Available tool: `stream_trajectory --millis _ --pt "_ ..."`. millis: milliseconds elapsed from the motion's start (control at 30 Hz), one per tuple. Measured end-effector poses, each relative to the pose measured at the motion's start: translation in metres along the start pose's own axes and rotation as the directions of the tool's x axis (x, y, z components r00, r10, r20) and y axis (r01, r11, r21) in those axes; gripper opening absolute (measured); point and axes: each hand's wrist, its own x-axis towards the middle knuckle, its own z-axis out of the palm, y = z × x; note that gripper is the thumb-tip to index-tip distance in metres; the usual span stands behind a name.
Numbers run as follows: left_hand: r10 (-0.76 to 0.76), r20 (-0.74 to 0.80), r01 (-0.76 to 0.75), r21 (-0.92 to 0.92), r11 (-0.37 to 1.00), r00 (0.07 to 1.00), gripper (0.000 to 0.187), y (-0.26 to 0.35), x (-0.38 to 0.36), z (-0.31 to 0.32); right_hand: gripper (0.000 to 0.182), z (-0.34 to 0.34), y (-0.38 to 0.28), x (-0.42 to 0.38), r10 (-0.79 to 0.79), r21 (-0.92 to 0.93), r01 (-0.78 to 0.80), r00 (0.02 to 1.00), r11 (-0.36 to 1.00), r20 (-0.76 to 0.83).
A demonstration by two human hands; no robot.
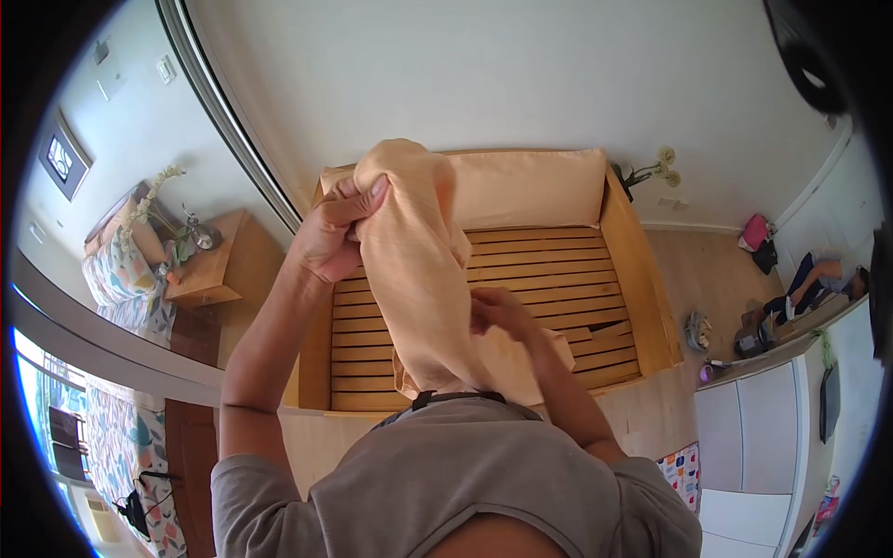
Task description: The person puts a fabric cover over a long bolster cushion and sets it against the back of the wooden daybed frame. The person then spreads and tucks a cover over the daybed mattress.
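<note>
A peach cloth cushion cover hangs in loose folds in front of my body, over the slatted seat. My left hand is closed on its upper left edge, thumb against the cloth, and holds that end up. Lower down on the right, my right hand has its fingers curled at the cover's edge; the fingertips are partly hidden. The lower part of the cloth spreads near my waist. Behind it, a long cushion of the same peach colour leans along the back of the wooden sofa frame.
Wooden slats fill the frame. On the left are a mirrored panel, a wooden bedside table and a patterned bed. White flowers stand behind the right arm. A white cabinet and another person are at the right.
</note>
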Motion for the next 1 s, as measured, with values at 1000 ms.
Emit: stream_trajectory --millis 1000 --pt "0.493 -0.001 -0.484 0.187 0.855 0.87 0.046 0.054 -0.028 -0.101 0.038 -0.003 -0.23 -0.007 -0.674 0.161 0.655 0.723 0.738 0.15"
